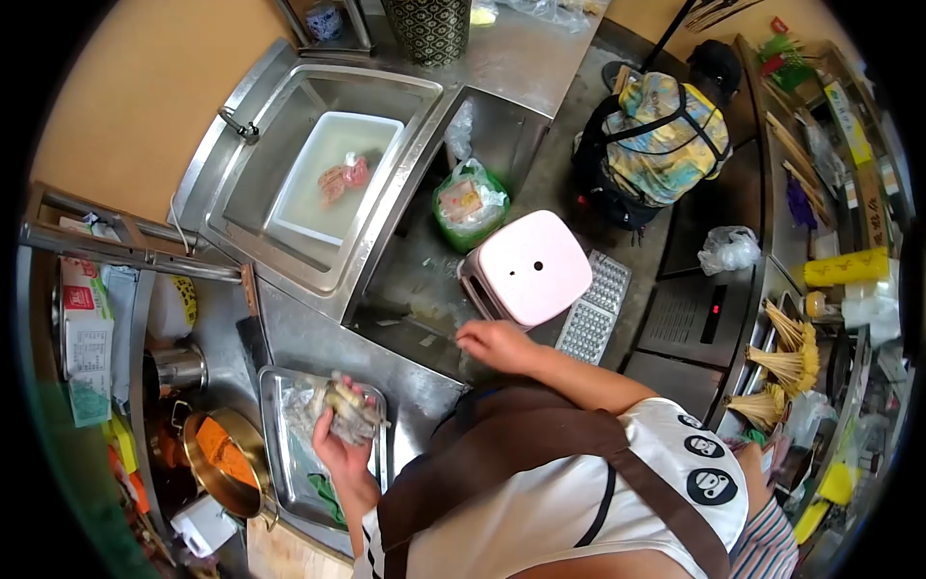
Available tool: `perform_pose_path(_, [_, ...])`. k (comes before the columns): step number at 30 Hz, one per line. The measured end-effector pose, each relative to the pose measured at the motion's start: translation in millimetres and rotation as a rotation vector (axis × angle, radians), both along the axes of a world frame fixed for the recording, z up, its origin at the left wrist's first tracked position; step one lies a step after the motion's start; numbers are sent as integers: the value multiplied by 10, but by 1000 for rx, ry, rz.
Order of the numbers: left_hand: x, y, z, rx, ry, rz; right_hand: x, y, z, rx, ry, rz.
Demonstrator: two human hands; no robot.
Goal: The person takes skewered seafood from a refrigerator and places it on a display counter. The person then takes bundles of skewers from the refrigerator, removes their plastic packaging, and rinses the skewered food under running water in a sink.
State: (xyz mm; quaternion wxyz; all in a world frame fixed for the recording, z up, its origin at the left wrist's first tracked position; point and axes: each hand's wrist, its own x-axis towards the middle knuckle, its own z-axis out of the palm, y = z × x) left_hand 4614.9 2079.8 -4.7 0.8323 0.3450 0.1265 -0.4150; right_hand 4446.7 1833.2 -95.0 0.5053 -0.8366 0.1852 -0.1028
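My left hand (345, 450) grips a clump of pale grey pieces (349, 410), with what looks like clear plastic around part of it; I cannot make out their exact kind. It is over a steel tray (277, 454) where a green cloth (326, 495) lies. With fingers curled and nothing visible in them, my right hand (497, 345) hangs just in front of a pink plastic stool (545, 275).
Left of the tray, a brass-coloured pot (205, 471) holds orange powder. The steel sink (253, 183) contains a white tub (301, 164) with a reddish package in liquid. A green bag (468, 198) sits beside the stool. A person in a patterned top (666, 135) bends down beyond.
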Motion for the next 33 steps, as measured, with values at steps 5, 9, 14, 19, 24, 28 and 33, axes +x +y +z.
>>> perform_pose_path(5, [-41, -680, 48, -79, 48, -45, -419, -573, -91, 131, 98, -215])
perform_pose_path(9, [-34, -927, 36, -59, 59, -126, -657, -823, -279, 24, 161, -261])
perform_pose_path(14, [174, -1127, -130, -123, 88, -214, -824, -970, -346, 129, 265, -476])
perform_pose_path(19, [394, -1294, -283, -180, 77, -262, -1058, -870, -391, 152, 316, -537])
perform_pose_path(24, [484, -1217, -189, -244, 70, -307, -1037, -714, -426, 180, 373, -508])
perform_pose_path(28, [504, -980, -220, -249, 78, -264, -876, -656, -377, 182, 411, -429])
perform_pose_path(33, [402, -704, -284, -230, 80, -200, -665, -648, -174, 42, 504, -317])
